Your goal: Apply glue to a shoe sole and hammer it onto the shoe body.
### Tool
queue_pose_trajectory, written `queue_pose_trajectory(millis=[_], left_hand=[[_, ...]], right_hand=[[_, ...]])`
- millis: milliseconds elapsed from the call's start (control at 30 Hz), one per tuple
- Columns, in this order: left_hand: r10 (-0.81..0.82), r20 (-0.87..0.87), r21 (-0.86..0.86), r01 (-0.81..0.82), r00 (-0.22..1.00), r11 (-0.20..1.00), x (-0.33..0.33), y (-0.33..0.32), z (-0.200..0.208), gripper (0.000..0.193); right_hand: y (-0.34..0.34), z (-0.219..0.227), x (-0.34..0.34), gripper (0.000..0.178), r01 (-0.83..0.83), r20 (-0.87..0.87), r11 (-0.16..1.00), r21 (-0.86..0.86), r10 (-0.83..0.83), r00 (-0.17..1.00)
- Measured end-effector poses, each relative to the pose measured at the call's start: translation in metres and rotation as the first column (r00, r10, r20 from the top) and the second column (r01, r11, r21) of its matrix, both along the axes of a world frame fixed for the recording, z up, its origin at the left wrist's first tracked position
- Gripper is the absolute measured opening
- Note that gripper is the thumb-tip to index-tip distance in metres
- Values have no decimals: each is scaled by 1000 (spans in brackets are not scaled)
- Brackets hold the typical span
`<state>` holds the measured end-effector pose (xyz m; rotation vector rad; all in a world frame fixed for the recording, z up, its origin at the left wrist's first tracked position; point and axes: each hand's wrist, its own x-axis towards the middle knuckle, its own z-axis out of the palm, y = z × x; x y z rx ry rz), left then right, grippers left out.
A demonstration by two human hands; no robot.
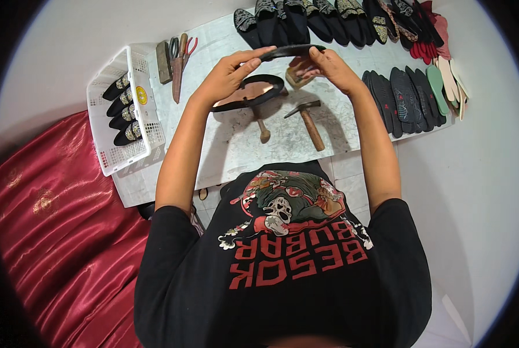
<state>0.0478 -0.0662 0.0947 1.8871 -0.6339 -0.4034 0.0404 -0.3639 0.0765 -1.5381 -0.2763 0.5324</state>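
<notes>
White, scuffed worktable (336,116) carries a white perforated plastic basket (146,120) at its left end. Near the left hand (229,73) sits a black-rimmed, tan-centred oval piece (249,93). That hand pinches one end of a thin, black, curved piece (293,51); the right hand (336,69) grips the other, thumb on top. A wooden-handled metal hammer (311,126) lies nearer the body.

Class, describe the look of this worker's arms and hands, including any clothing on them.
The left hand and right hand are ungloved, and no watch or bracelet shows on either wrist. Both forearms are bare. The short, plain black sleeves end near the elbows and belong to a black T-shirt with a colourful skull-like print and red lettering.
</notes>
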Motion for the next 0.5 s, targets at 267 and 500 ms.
queue_pose_trajectory(millis=[267,500], left_hand=[[-64,270,-14,70,961,997,10,52,-5,38],[-78,363,116,38,928,992,-4,84,-13,66]], right_hand=[[47,14,1,40,107,116,991,-79,-98,988],[58,10,1,48,4,349,952,-305,108,931]])
